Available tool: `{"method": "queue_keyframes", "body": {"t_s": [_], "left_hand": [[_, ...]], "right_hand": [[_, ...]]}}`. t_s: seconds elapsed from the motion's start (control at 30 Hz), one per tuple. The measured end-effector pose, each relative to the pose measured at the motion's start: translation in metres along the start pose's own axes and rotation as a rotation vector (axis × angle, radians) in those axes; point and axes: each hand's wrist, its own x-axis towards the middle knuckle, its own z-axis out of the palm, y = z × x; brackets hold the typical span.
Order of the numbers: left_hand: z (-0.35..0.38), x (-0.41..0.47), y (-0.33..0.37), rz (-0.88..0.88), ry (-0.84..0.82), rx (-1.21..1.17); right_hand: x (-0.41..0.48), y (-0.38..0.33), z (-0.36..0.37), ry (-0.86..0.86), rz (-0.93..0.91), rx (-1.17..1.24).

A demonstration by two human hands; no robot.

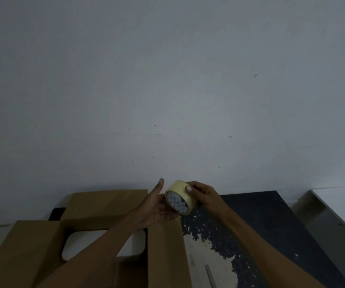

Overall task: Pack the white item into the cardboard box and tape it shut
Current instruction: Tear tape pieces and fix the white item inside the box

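A white item (78, 246), flat and rectangular with rounded corners, lies inside an open brown cardboard box (109, 202) on the left of a dark, worn table (261, 225). The box's four flaps are folded outward, and the person's left forearm crosses over part of the item. Above the box's right flap, both hands hold a tape roll (179, 201) of pale yellowish tape with a light core. The right hand (203, 196) pinches the roll's outer band between thumb and fingers. The left hand (157, 210) lies beneath the roll with its thumb raised free; whether those fingers grip cannot be told. A slim grey blade-like tool (210, 276) rests on the table's near edge.
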Motion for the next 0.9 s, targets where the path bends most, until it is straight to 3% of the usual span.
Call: {"method": "queue_keyframes", "body": {"t_s": [0.13,0.53,0.67,0.73,0.8,0.9], "left_hand": [[0.006,-0.004,-0.004,0.003,-0.07,0.062],[0.007,-0.005,-0.006,-0.037,-0.065,-0.245],[0.007,-0.008,-0.004,-0.084,-0.063,-0.102],[0.006,-0.006,-0.003,0.035,0.047,0.112],[0.002,-0.005,0.0,0.276,0.154,0.275],[0.001,-0.013,0.007,0.454,0.0,0.418]], "right_hand": [[0.004,0.0,0.007,-0.007,0.024,-0.01],[-0.002,-0.001,0.008,-0.149,0.037,0.071],[-0.003,0.0,0.01,-0.118,0.039,0.034],[-0.004,-0.002,0.01,-0.063,0.041,0.03],[-0.002,-0.004,0.009,-0.042,0.045,0.024],[0.004,-0.006,0.009,-0.043,0.047,-0.036]]}}
